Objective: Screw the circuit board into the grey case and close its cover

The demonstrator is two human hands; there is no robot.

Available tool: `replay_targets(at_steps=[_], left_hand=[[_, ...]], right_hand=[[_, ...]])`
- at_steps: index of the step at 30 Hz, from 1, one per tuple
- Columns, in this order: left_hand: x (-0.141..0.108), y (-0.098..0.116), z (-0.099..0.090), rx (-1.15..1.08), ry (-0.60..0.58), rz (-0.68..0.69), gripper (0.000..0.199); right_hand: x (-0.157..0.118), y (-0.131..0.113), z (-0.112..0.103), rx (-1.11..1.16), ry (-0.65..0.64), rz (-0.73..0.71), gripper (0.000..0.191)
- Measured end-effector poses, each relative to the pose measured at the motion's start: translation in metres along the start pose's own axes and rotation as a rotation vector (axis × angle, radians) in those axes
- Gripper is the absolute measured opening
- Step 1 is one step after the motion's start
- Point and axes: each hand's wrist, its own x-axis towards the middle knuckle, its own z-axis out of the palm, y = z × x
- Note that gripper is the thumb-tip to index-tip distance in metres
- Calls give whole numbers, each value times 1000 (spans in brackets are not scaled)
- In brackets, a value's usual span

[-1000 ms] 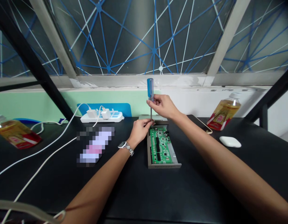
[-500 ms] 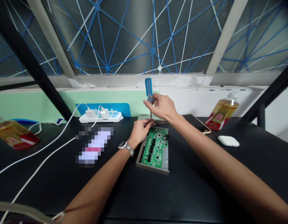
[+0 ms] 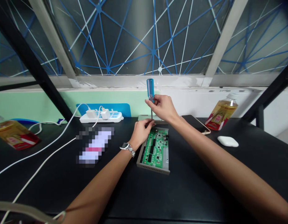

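Two bare hands meet over a green circuit board (image 3: 156, 146), which sits in a grey metal case (image 3: 153, 168) on the black table (image 3: 186, 193). Above the board's far end stands a screwdriver (image 3: 150, 88), nearly upright, its clear-and-blue handle uppermost. The right hand (image 3: 166, 107) pinches it between thumb and fingers where handle meets shaft. The left hand (image 3: 141, 130), at the board's far left corner, has thumb and forefinger drawn close together beside the lower shaft; whether they grip the shaft, the case or something small, I cannot tell. The screwdriver's tip is hidden there.

The board carries black parts and pale printing too small to read. Left of the board, a watch (image 3: 125, 146) circles the left wrist, its display unreadable; farther left lies something masked by coloured blocks (image 3: 97, 144). Beyond that, behind and left of the board, is a white power strip (image 3: 115, 117) with plugs in it. Right of the board are a dark phone (image 3: 195, 123), a small white case (image 3: 228, 141) and a drink bottle (image 3: 220, 115). Its red-and-gold label bears a small emblem I cannot make out. A similar bottle (image 3: 16, 133) stands far left of the board, its lettering equally illegible.
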Motion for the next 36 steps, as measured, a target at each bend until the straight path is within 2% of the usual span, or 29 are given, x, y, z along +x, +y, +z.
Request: replay_targets(at_steps=[5, 9, 13, 17, 20, 23, 26, 29, 32, 36], left_hand=[[4, 15, -12, -19, 114, 62, 28], [7, 27, -29, -57, 197, 97, 29], [12, 29, -48, -70, 161, 72, 29], [19, 20, -72, -72, 91, -60, 29], [20, 7, -92, 23, 45, -267, 29], [16, -8, -107, 228, -46, -397, 31], [9, -25, -110, 349, -96, -515, 33], [5, -40, -105, 316, -94, -611, 36], [3, -44, -102, 316, -69, -612, 38], [3, -29, -103, 665, -76, -446, 31]], right_hand=[[5, -15, -12, 212, 2, -54, 34], [4, -31, -19, 476, -104, 36, 31], [-1, -38, -12, 660, -261, 154, 31], [-3, -20, -4, 692, -464, 249, 28], [-5, 7, 1, 495, -497, 298, 29], [-9, 36, 6, 6, -518, 196, 27], [-15, 55, 12, -157, -539, 144, 28], [-21, 64, 16, -219, -570, 96, 33], [-23, 68, 22, -275, -597, 65, 40], [-24, 76, 31, -324, -607, 74, 41]])
